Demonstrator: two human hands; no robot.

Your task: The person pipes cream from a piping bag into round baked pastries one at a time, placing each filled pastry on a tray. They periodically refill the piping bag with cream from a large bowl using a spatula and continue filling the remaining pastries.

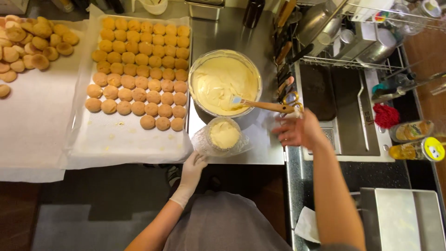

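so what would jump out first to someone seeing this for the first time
Probably the tray of round golden biscuits in neat rows at upper left, and beside it the big bowl of pale cream with a spatula in it. Below the bowl, the gloved left hand steadies a cream-filled bag, while the bare right hand reaches toward the spatula handle.

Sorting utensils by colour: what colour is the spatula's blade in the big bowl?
Light blue spatula blade, wooden handle; head view.

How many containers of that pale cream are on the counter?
2: a large glass bowl in the middle with a spatula resting in it, and a small plastic-lined cup just in front, by the gloved left hand.
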